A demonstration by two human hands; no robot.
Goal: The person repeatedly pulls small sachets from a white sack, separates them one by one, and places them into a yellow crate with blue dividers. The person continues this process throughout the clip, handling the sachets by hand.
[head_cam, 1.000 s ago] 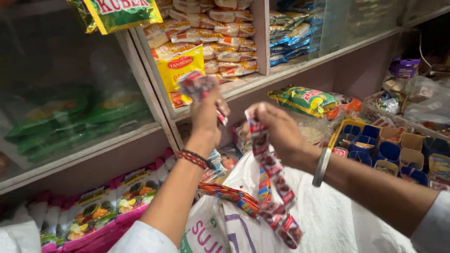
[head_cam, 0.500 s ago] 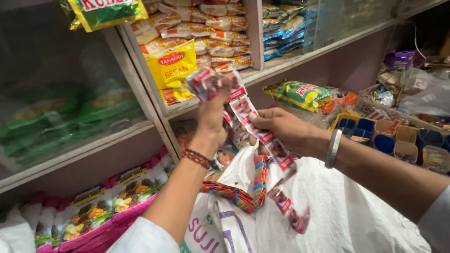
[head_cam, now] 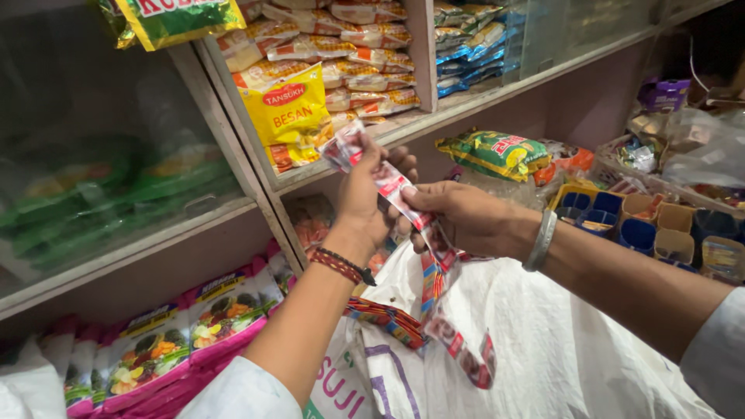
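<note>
Between both hands: red-white sachet strip (head_cam: 434,264), glossy, dangling; left hand (head_cam: 365,198), right hand (head_cam: 466,221) pinching it.

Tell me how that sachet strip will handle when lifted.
Likely floppy: the sachet strip bends between the left hand and right hand, its tail hanging limp. Probably light, since fingertips carry it. Glossy film may be slippery.

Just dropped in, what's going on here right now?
A person stands at shop shelves holding a chain of small red sachets. The left hand grips the top end up near the shelf edge; the right hand pinches the strip a little lower. The rest hangs down over a white sack.
</note>
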